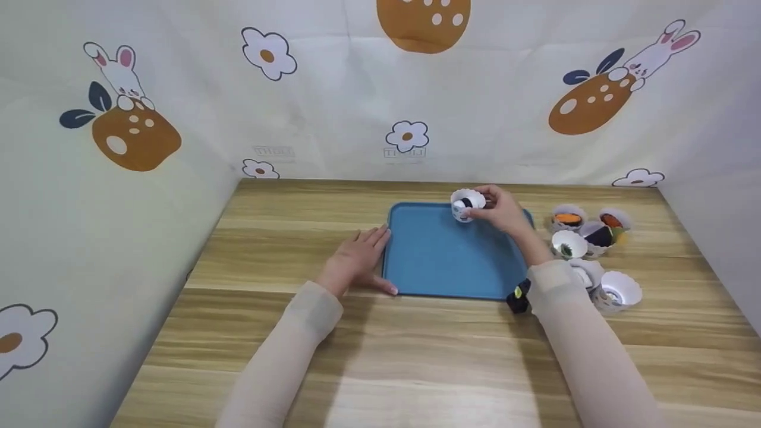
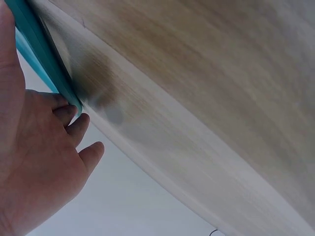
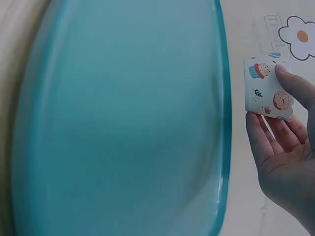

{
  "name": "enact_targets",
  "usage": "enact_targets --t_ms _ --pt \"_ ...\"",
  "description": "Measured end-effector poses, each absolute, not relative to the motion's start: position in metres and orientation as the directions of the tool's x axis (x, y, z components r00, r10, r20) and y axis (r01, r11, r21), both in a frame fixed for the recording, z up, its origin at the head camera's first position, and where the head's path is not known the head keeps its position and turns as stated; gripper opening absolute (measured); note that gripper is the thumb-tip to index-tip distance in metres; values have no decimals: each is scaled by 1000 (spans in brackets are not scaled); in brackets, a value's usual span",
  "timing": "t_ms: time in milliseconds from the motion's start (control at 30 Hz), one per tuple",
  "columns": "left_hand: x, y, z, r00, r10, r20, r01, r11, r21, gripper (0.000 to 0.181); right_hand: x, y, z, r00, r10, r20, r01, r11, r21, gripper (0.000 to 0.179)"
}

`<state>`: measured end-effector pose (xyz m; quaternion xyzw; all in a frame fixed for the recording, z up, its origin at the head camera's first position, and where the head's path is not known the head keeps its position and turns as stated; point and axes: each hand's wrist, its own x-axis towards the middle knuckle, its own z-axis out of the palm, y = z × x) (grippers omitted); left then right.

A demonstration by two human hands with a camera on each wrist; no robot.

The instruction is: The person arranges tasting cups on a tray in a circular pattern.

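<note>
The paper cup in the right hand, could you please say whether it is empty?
The paper cup is not empty: in the head view, a black-and-white piece shows inside it.

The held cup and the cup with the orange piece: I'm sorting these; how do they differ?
The held cup is in the right hand; the cup with the orange piece rests on the table. The held cup shows black and white inside, the other cup orange. Both have wavy rims.

Tray blue; cup white, cupcake-and-doughnut print.
</note>
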<state>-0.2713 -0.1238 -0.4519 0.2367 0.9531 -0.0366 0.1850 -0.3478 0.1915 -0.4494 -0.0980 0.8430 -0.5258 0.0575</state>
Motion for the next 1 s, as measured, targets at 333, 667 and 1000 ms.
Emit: enact_targets --t_ms 333,667,1000 --pt "-271 -123 -451 -823 435 -364 453 891 41 130 -351 186 -467 -987 -152 56 -116 422 -899 57" --pt "-271 -125 -452 -818 445 -363 456 888 62 129 -358 176 -477 -992 -119 41 -91 454 -886 56" --pt "-271 -124 -451 -820 443 -363 447 891 78 130 -357 174 -479 -994 -103 22 -67 463 -884 57"
